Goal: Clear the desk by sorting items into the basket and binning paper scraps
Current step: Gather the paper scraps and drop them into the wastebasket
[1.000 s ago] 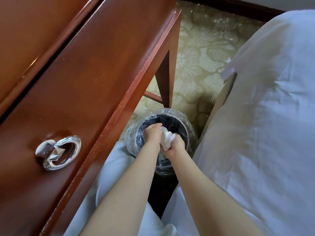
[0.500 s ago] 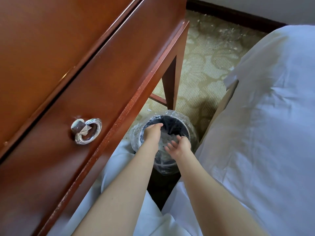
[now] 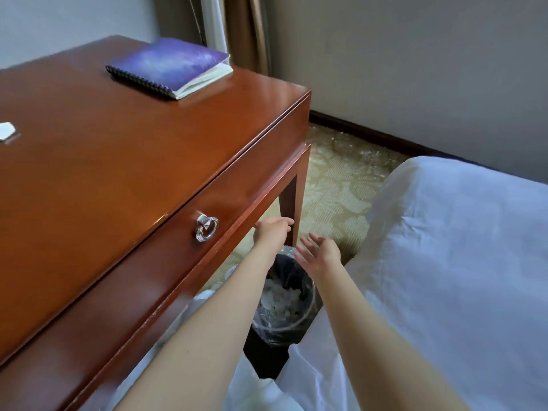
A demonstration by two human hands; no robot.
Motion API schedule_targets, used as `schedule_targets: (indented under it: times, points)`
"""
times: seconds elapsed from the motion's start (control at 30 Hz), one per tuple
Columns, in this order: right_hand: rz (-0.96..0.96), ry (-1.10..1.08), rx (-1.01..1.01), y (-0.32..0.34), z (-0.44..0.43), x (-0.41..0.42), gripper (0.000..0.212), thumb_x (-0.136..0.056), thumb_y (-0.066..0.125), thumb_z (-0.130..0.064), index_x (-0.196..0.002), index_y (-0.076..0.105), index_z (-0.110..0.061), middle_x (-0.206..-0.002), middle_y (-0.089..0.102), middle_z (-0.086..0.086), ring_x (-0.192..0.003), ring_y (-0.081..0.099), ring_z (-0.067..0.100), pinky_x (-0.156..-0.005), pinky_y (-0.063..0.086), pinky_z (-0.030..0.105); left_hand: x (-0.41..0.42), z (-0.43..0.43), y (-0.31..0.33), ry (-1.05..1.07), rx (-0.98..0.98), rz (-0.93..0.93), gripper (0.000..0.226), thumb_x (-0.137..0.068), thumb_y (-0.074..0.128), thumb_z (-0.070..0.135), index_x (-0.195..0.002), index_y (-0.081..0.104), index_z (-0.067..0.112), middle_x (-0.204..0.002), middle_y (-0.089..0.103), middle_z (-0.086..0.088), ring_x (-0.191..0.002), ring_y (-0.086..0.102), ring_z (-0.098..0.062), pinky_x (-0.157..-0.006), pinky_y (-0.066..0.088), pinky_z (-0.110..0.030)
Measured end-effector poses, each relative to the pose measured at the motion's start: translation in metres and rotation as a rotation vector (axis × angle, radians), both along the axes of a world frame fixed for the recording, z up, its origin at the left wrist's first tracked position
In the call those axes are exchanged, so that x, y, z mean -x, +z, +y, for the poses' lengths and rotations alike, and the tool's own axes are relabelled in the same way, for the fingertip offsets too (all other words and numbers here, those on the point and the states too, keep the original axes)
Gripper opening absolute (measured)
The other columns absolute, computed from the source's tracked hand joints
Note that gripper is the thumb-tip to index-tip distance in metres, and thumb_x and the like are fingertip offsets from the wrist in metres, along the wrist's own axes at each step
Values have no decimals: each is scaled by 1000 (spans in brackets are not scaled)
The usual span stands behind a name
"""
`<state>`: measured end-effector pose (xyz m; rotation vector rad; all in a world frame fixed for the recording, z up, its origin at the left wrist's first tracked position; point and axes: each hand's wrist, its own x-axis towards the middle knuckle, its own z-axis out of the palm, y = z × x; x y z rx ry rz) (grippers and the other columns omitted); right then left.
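A polished red-brown desk [image 3: 118, 173] fills the left of the room, standing on patterned carpet [image 3: 335, 185] by a pale wall [image 3: 415, 69]. At the desk's far left edge sits a small white thing [image 3: 6, 131], cut off by the frame; I cannot tell what it is. Further right, near the back corner, a purple spiral notebook [image 3: 170, 65] lies flat and closed, its wire spine running slantwise from back-left to front-right. Below the desk front the left hand [image 3: 272, 232] hovers by the leg, fingers loosely bent, holding nothing. Lower down stands the lined bin [image 3: 275, 330], with paper scraps [image 3: 281, 296] inside. The right hand [image 3: 321, 253] hangs just beside the left, fingers spread, palm empty. A white bed [image 3: 459, 262] fills the right. The notebook lies up and left of both hands, so the left hand looks nearer to it. No basket is in view.
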<state>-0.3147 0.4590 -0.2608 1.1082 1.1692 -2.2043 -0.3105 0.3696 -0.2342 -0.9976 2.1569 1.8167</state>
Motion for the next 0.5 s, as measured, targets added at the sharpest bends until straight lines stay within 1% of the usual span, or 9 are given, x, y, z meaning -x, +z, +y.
schedule_targets:
  times: [0.07,0.1,0.2,0.27,0.33,0.37,0.43,0.47,0.5]
  points:
    - [56,32,-5,20,-1,-4,33,-100,34,-13,-125,54,-5,-129,58,13,-116,57,29,-92,45,36,0,-2,24,-29,-6,47,29,-94,39,11,-89,66,21,-101,64,0,-101,58,-18,-69,43,-23]
    - [79,41,1,28,-2,-7,34,-100,33,-12,-128,52,-5,-130,57,13,-118,56,28,-94,44,36,-1,-3,36,-36,-17,73,29,-94,38,10,-90,65,20,-99,62,0,-96,57,-17,-66,43,-22]
    - [152,48,28,56,-6,-15,38,-100,28,-9,-133,48,-5,-133,55,13,-123,54,28,-97,43,35,-5,-9,73,-50,-19,136,27,-96,37,9,-93,63,17,-98,60,-1,-93,55,-17,-70,44,-26]
    - [215,56,39,77,-8,-18,40,-100,27,-7,-135,46,-5,-133,55,13,-121,54,28,-98,43,35,-10,-15,95,-64,1,185,27,-98,37,11,-98,63,16,-100,61,0,-91,57,-14,-75,46,-26]
    - [275,58,63,98,-11,-18,40,-100,27,-7,-136,45,-5,-132,56,13,-115,56,27,-100,43,35,-13,-23,117,-68,12,244,27,-99,37,12,-102,63,15,-103,62,-1,-92,58,-13,-73,47,-22]
    - [298,60,67,109,-14,-17,40,-100,27,-7,-135,46,-5,-128,59,13,-113,57,26,-100,43,35,-15,-27,128,-66,24,273,27,-99,37,13,-102,63,16,-105,62,-1,-95,59,-14,-73,47,-22]
    - [334,71,53,129,-20,-15,37,-99,28,-7,-127,52,-7,-107,65,9,-110,60,25,-98,46,34,-17,-37,149,-56,53,325,27,-99,37,13,-103,63,16,-108,64,-1,-100,61,-16,-75,47,-24]
    - [349,79,48,137,-24,-13,36,-99,29,-7,-124,54,-7,-100,66,6,-106,62,24,-96,47,33,-18,-42,158,-51,59,350,28,-99,37,13,-103,64,17,-109,64,-2,-99,62,-17,-74,47,-23]
    - [366,91,52,145,-28,-12,37,-98,29,-6,-125,55,-7,-99,66,6,-102,64,23,-94,47,32,-19,-48,166,-44,64,375,28,-98,36,13,-101,64,17,-109,65,-2,-97,62,-16,-70,47,-22]
